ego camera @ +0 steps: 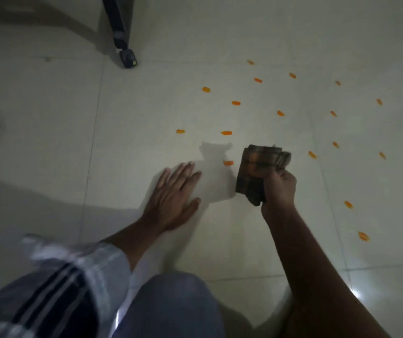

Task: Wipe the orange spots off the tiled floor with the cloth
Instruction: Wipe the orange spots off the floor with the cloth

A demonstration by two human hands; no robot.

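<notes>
My right hand (279,191) grips a folded brown checked cloth (256,170), held upright just above the pale tiled floor (146,106). My left hand (173,196) rests flat on the floor with fingers spread, left of the cloth. One orange spot (228,163) lies between the two hands, close to the cloth's left edge. Several more orange spots, such as the nearest one ahead (226,132), scatter across the tiles ahead and to the right, out to a big one (363,236) near my right forearm.
A dark stand leg with a rubber foot (127,58) stands on the floor at the upper left. My knees in grey trousers (171,308) fill the bottom of the view. Tile joints run across the floor.
</notes>
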